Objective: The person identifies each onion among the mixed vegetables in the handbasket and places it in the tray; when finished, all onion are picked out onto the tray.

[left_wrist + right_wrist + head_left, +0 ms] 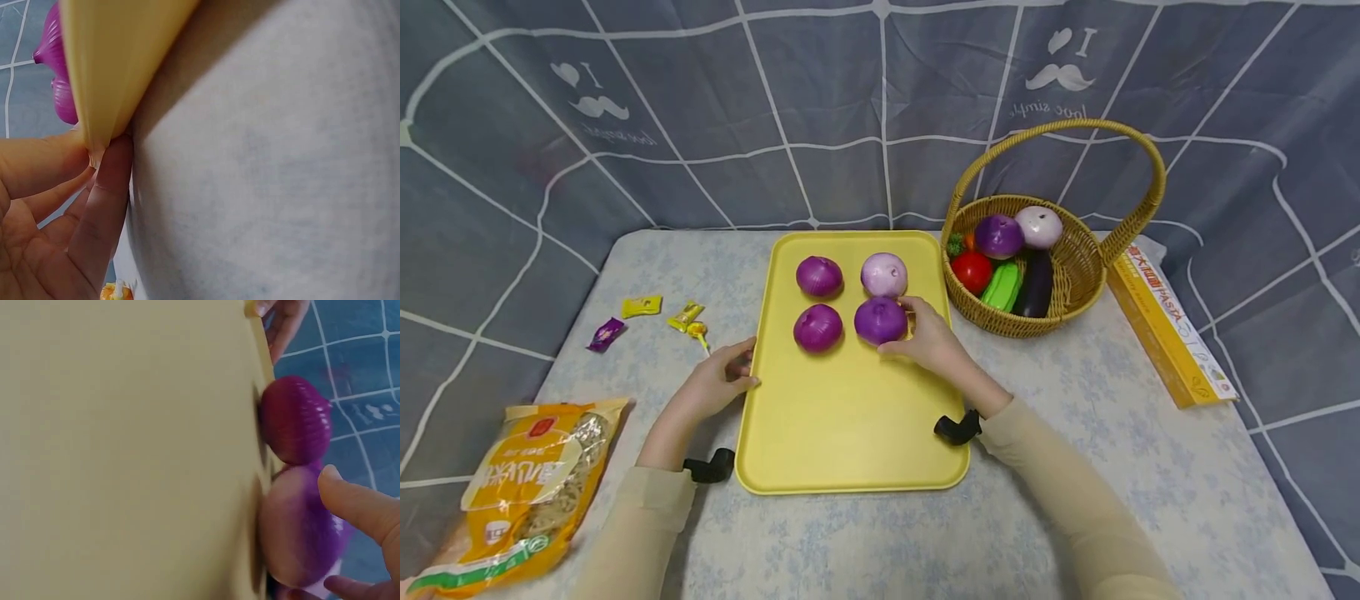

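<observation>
In the head view my left hand (718, 379) is at the left edge of a yellow tray (850, 425). The left wrist view shows its thumb and forefinger pinching the tray's rim (103, 119). My right hand (931, 333) holds a purple turnip (880, 321) with a pale underside, thumb at the near side and fingers at the far side. This turnip sits at the tray, right by a whitish turnip (883, 274) behind it. To the left are two magenta onions, one farther back (819, 276) and one nearer (817, 327).
Right of the tray stands a wicker basket (951, 287) with a tall handle, holding a tomato (972, 272), an eggplant (1036, 285) and more vegetables. A pasta box (1172, 325) lies beyond it. Several wrapped candies (642, 306) and an orange food bag (523, 492) lie left.
</observation>
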A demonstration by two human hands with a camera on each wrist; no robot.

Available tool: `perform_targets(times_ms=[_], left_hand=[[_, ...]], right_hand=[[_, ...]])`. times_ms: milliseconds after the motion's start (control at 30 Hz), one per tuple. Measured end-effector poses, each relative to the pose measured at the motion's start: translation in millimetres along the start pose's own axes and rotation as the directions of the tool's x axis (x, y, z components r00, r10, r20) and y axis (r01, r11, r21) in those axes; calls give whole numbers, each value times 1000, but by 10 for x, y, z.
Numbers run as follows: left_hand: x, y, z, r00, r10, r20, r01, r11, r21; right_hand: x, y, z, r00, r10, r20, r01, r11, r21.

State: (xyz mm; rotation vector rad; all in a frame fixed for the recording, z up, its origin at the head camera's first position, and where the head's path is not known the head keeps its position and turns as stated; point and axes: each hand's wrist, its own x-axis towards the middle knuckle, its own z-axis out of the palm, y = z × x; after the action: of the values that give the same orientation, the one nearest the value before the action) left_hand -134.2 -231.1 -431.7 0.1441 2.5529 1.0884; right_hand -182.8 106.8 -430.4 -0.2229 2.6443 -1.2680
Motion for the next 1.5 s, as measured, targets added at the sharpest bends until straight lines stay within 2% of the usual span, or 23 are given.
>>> perform_targets(times_ms=[133, 267, 467, 667, 767, 900, 1033, 1233, 1367, 1500], left_hand=[[-2, -5, 0, 1000, -7, 0, 7, 1000, -3], [6, -19, -10, 1000, -12, -12, 12, 1000, 13], [22, -27, -21, 1000, -19, -12, 19, 1000, 25], [25, -25, -21, 1000, -7, 2, 7, 1000, 22], [18, -22, -18, 1000, -6, 3, 6, 1000, 17], [15, -15, -19, 1000, -11, 3, 11, 1000, 16], [14, -18, -18, 1000, -15, 7, 14, 1000, 14], [7, -34, -7, 1000, -11, 3, 11, 1000, 10], [8, -35, 3, 1000, -12, 3, 12, 1000, 3], [1, -38, 0, 1000, -18, 6, 18, 1000, -1]], right_hand=[[-78, -67, -224, 998, -28, -55, 31, 997, 67], [-99, -111, -571, 983, -45, -178, 72, 986, 153], [1, 10, -1052, 931, 27, -364, 37, 985, 168], [133, 220, -1308, 869, 129, -477, -48, 983, 180], [185, 289, -1351, 843, 167, -511, -74, 978, 197], [262, 367, -1350, 819, 196, -539, -88, 972, 220], [331, 392, -1301, 814, 224, -536, -112, 966, 234], [460, 392, -1200, 787, 299, -540, -172, 946, 274], [526, 403, -1156, 771, 339, -538, -237, 938, 251], [574, 402, -1123, 771, 352, -531, -271, 936, 226]])
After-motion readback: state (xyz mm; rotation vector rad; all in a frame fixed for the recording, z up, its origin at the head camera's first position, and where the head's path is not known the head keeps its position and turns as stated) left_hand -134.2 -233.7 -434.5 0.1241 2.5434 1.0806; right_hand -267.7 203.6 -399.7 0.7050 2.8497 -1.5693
